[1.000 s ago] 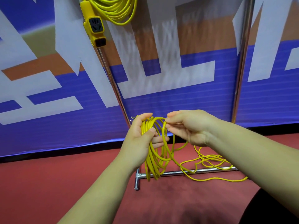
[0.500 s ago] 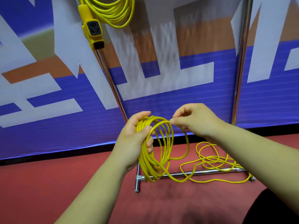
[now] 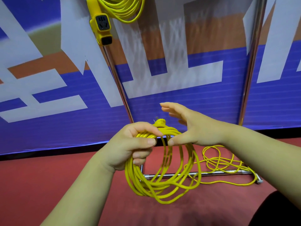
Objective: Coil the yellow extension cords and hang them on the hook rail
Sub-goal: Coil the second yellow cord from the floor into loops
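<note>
My left hand (image 3: 132,146) grips the top of a yellow cord coil (image 3: 162,181) of several loops that hangs below it. The cord's plug (image 3: 160,122) pokes up just behind my left fingers. My right hand (image 3: 187,128) hovers at the coil's top right with fingers spread and holds nothing; its thumb tip is close to the loops. The loose rest of the cord (image 3: 224,162) lies tangled on the red floor at the right. A second coiled yellow cord (image 3: 123,8) with its socket block (image 3: 101,25) hangs at the top of the frame.
A chrome rack stands ahead: two upright poles (image 3: 249,75) and a base bar (image 3: 195,174) on the red floor, with loose cord draped over the bar. Behind it is a blue, white and orange banner wall (image 3: 48,95).
My right hand has let go of the strand it pinched and opened its fingers. The coil has gained a loop and my left hand's grip has turned more on top of it.
</note>
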`<action>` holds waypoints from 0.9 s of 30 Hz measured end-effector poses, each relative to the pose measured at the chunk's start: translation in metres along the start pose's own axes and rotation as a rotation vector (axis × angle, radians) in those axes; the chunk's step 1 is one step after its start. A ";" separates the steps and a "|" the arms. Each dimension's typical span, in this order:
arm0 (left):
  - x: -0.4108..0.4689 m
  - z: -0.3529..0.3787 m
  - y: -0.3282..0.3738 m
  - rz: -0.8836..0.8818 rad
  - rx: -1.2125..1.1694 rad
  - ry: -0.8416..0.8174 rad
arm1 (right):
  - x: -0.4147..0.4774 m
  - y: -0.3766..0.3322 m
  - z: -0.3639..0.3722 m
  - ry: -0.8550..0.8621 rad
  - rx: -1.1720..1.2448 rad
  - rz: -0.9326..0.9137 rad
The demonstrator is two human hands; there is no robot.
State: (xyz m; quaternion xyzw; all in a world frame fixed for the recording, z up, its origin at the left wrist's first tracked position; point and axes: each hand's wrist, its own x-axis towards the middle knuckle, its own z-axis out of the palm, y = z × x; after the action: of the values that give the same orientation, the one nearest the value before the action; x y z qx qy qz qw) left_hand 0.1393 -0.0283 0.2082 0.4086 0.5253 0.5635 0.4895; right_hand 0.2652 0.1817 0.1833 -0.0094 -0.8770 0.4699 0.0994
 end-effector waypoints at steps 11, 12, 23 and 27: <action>-0.004 -0.012 0.006 0.003 -0.193 -0.148 | 0.008 -0.019 0.009 -0.042 0.125 -0.036; -0.004 -0.012 0.005 0.001 -0.191 -0.151 | 0.008 -0.020 0.008 -0.062 0.133 -0.050; -0.004 -0.012 0.004 0.074 -0.173 -0.111 | 0.004 -0.025 0.011 -0.147 0.338 -0.038; -0.002 -0.011 0.002 0.114 -0.147 -0.080 | 0.003 -0.027 0.005 -0.092 0.375 -0.051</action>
State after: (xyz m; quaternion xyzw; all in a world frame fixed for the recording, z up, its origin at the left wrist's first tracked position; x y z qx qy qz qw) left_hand 0.1291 -0.0320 0.2093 0.4231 0.4383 0.6107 0.5058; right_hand 0.2635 0.1633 0.2032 0.0530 -0.7775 0.6226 0.0710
